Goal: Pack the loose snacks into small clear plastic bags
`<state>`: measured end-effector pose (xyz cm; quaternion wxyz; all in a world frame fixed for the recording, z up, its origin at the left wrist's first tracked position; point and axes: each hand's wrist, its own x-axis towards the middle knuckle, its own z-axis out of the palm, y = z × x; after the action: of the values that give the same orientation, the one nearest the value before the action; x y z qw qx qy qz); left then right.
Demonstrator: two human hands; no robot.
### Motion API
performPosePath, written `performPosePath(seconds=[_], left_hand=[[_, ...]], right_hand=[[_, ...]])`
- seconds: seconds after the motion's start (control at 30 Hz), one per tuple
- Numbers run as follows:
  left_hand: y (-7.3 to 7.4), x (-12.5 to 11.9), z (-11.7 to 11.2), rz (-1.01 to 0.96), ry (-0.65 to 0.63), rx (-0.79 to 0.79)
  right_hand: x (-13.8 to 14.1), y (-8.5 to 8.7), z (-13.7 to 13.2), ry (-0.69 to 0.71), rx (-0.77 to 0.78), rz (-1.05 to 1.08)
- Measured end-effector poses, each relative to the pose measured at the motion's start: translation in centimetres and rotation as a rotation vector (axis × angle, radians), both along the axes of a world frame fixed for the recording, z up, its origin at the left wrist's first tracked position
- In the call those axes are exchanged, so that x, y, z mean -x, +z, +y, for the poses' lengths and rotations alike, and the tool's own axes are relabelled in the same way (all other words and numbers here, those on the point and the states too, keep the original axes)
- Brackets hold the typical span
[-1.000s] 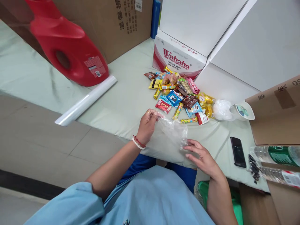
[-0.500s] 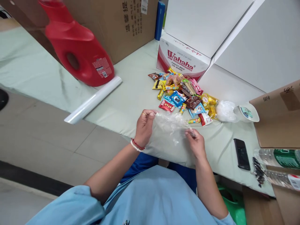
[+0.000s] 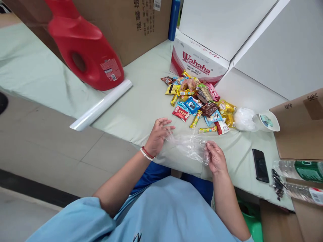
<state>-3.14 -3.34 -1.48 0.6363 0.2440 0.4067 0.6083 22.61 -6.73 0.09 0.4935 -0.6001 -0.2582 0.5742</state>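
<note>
2 hands work on 1 clear bag (image 3: 188,147), which hangs crumpled between them, just above the near edge of the desk (image 3: 141,111) and close to the person's body. The left hand (image 3: 158,135) has its fingers (image 3: 165,121) spread apart and loose; the tips only touch the left edge of the film, and I see no firm pinch there. The right hand (image 3: 215,158) is curled, and its fingers (image 3: 210,148) are closed on the right edge of the bag.

Beyond the bag, a pile of snacks (image 3: 199,101) lies on the desk in front of a Wahaha box (image 3: 199,62). To the right of the pile are 1 white crumpled bag (image 3: 242,119) and 1 cup (image 3: 268,121), and nearer to the person a phone (image 3: 259,164). On the left, a red jug (image 3: 85,50) stands with a white roll (image 3: 101,106) beside it.

In my judgement, the main risk is on the left side: with only 1 hand really gripping, the thin film could slip from the open fingers and drop over the desk edge to the floor. The film also seems to cling to itself, so a hard pull from the right hand could stretch or tear it. A wide reach forward could push the nearest snacks out of the pile.
</note>
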Motion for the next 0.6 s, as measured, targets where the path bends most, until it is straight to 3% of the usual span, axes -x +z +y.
performPosePath(seconds=[0.17, 0.3, 0.37, 0.43, 0.5, 0.6], left_hand=[[-0.7, -0.4, 0.5, 0.231, -0.058, 0.038], [-1.3, -0.8, 1.1, 0.231, 0.068, 0.118], [-1.0, -0.8, 0.7, 0.280, 0.081, 0.032], [-0.2, -0.5, -0.2, 0.366, -0.035, -0.170], [0.5, 0.3, -1.3, 0.492, -0.233, -0.389], [0.9, 1.8, -3.0, 0.707, -0.447, -0.586]], right_hand=[[-0.6, -0.8, -1.0, 0.026, 0.000, -0.033], [-2.1, -1.2, -1.7, -0.043, -0.004, -0.058], [-2.8, -1.3, -1.9, -0.049, 0.006, -0.077], [-3.4, -1.4, -2.1, -0.056, 0.008, -0.095], [-3.8, -1.4, -2.2, -0.079, 0.008, -0.089], [-4.2, -1.4, -2.1, -0.117, 0.011, -0.055]])
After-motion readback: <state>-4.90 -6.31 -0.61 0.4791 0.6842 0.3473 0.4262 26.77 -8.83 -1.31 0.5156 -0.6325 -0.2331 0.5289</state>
